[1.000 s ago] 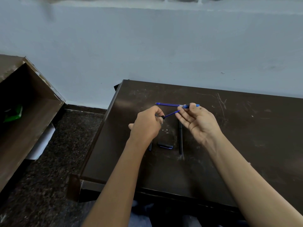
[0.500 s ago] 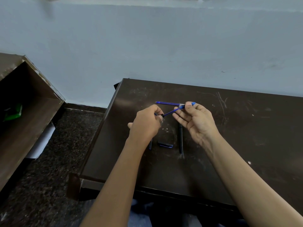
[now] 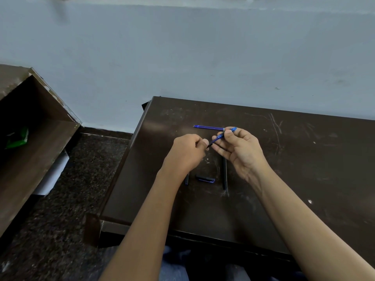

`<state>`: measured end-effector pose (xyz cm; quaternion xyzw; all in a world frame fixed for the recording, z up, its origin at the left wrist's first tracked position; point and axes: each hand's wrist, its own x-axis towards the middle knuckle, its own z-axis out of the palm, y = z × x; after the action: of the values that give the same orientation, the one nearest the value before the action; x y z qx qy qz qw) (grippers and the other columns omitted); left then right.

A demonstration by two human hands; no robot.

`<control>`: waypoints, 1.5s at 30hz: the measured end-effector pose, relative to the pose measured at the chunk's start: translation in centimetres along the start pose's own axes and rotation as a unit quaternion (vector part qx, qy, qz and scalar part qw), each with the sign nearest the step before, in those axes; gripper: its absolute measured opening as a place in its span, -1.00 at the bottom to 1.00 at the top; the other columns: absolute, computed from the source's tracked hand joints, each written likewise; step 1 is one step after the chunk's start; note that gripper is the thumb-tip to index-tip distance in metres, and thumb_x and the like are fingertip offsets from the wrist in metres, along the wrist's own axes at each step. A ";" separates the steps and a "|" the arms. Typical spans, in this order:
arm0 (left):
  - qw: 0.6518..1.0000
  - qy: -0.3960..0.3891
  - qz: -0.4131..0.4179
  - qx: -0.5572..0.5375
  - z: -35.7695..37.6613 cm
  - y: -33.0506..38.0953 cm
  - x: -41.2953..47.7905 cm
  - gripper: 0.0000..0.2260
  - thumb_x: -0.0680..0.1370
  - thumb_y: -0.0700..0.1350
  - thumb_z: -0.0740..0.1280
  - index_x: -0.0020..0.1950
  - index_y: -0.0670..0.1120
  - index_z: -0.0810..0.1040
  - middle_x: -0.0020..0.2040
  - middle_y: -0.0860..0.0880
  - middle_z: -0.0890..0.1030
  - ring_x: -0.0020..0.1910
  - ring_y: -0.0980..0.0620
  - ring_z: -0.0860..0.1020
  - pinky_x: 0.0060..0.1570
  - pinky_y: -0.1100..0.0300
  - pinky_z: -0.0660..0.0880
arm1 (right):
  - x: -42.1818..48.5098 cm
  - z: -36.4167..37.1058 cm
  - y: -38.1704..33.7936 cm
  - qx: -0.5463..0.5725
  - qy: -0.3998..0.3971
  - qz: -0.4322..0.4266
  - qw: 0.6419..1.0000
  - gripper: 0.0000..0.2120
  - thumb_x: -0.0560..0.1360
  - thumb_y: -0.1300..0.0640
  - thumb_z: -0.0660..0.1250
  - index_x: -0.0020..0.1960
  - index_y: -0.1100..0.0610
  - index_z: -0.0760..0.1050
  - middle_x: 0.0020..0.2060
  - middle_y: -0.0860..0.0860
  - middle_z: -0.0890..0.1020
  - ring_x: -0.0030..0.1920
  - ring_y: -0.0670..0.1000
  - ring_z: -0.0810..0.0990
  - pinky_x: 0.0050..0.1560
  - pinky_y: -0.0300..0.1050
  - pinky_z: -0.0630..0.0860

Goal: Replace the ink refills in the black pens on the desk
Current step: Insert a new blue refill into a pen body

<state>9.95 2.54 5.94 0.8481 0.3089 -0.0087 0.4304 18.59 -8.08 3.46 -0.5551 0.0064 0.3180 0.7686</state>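
Hands drew closer; right hand (image 3: 239, 153) pinches blue refill (image 3: 220, 137), left hand (image 3: 185, 154) grips its black tip (image 3: 208, 146), aligning them. At twelve o'clock lies a spare refill (image 3: 209, 127).

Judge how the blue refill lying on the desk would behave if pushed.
The blue refill looks thin and round, so it would probably roll on the smooth desk. Being so slender, it is likely light and bendy.

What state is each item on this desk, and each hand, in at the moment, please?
Held refill: off the desk, tilted, gripped between both hands.
Left hand: curled, pinching that refill's dark lower end.
Right hand: pinching its upper end.
Spare refill: lying flat on the desk, untouched.
Black barrel: lying flat, partly hidden by the right hand.
Cap: lying flat, off any pen.
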 end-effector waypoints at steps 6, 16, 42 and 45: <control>1.000 -0.013 0.006 0.008 -0.1 0.2 0.0 -0.69 0.64 -0.02 0.10 -0.15 -0.11 0.55 -0.15 -0.05 0.64 -0.23 0.10 0.53 -0.20 0.27 0.43 | -0.3 0.4 0.1 -0.021 -0.038 0.017 0.999 -0.93 0.58 0.29 0.21 -0.01 0.23 0.48 -0.19 0.11 0.61 -0.32 -0.03 0.68 -0.07 -0.01 0.65; 1.000 -0.020 0.014 0.004 -0.1 0.2 -0.4 -0.81 0.61 -0.01 0.18 -0.09 -0.04 0.53 -0.13 -0.03 0.67 -0.35 0.16 0.57 -0.35 0.37 0.41 | -0.3 0.2 -0.2 -0.028 -0.038 0.022 0.999 -0.91 0.58 0.29 0.21 -0.02 0.20 0.50 -0.17 0.10 0.64 -0.25 -0.03 0.68 -0.04 -0.06 0.65; 0.999 -0.015 0.022 0.024 -0.4 0.1 -0.6 -0.91 0.57 -0.05 0.28 -0.09 -0.04 0.49 -0.19 0.00 0.62 -0.28 0.18 0.56 -0.35 0.39 0.35 | -0.5 0.3 -0.3 -0.047 -0.023 0.016 0.999 -0.94 0.55 0.26 0.28 -0.05 0.20 0.53 -0.16 0.09 0.65 -0.25 -0.07 0.66 0.01 -0.08 0.63; 0.999 -0.020 0.017 0.019 -0.1 0.1 -0.4 -0.86 0.57 0.02 0.27 -0.06 -0.04 0.45 -0.17 -0.01 0.63 -0.32 0.18 0.56 -0.37 0.37 0.37 | -0.6 0.5 -0.3 -0.047 -0.026 0.017 0.998 -0.94 0.55 0.26 0.28 -0.04 0.23 0.53 -0.18 0.09 0.64 -0.30 -0.09 0.67 -0.12 -0.16 0.64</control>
<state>9.64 2.38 6.15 0.8606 0.2858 -0.0245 0.4207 18.09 -8.01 4.12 -0.5817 -0.0187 0.3451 0.7363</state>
